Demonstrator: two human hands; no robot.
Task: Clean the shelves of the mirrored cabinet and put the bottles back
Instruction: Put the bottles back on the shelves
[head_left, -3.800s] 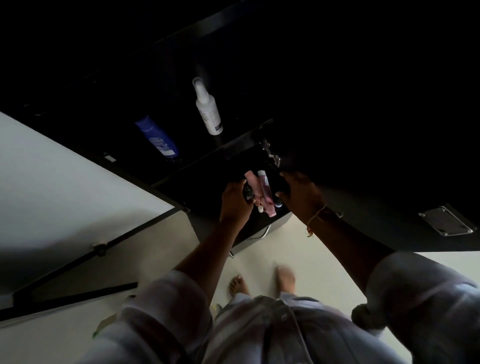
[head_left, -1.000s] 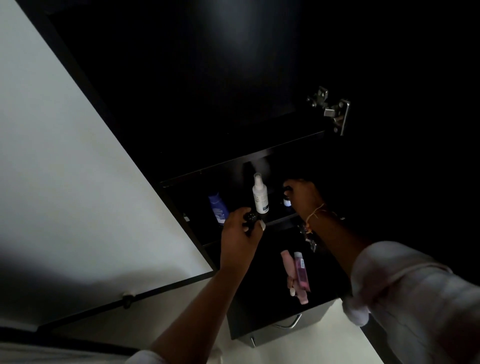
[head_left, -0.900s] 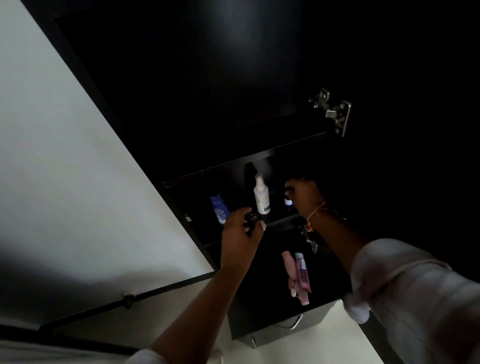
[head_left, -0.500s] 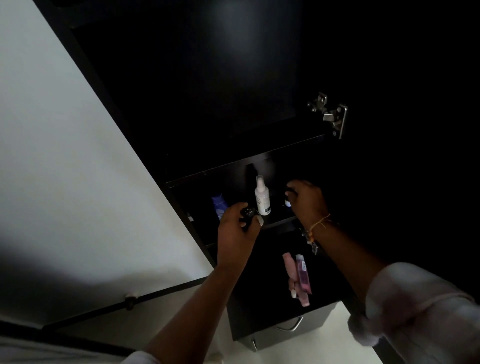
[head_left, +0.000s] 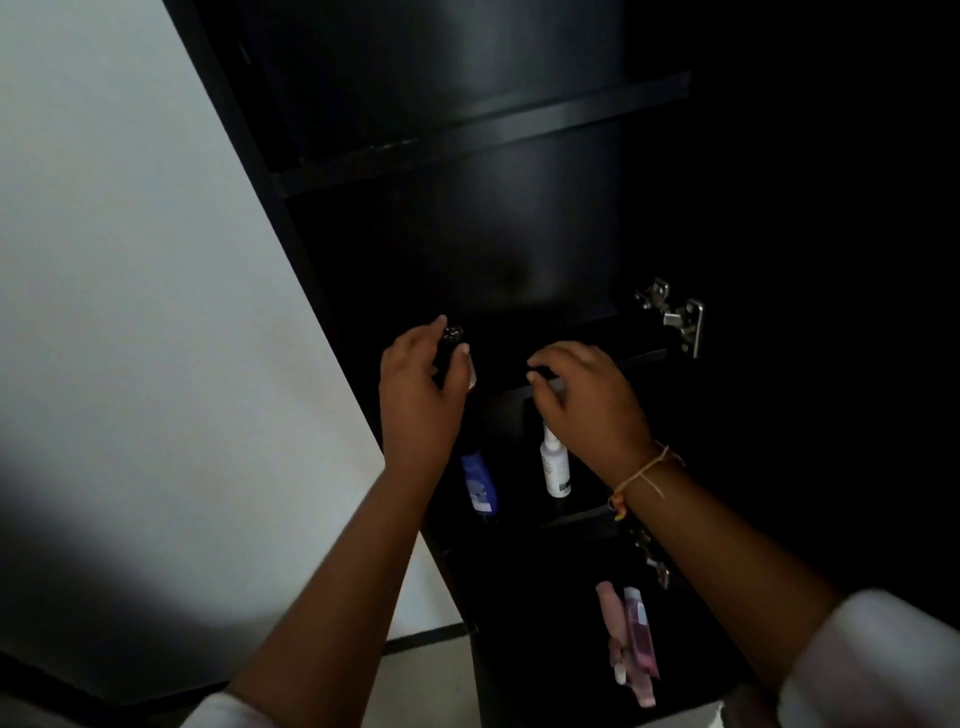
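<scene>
Shadow swallows most of your black cabinet (head_left: 519, 130).
Your right hand (head_left: 587, 400) hides the nozzle of the white plastic spray bottle (head_left: 555, 467), and whether its fingers hold anything; your left hand (head_left: 421, 395) covers most of a small dark bottle (head_left: 451, 340).

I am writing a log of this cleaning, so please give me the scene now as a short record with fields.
left hand: holds small dark bottle
right hand: fingers curled near shelf edge; what it holds is unclear
shelf below hands: blue bottle and white spray bottle, apart
lowest shelf: pink tubes, side by side
</scene>
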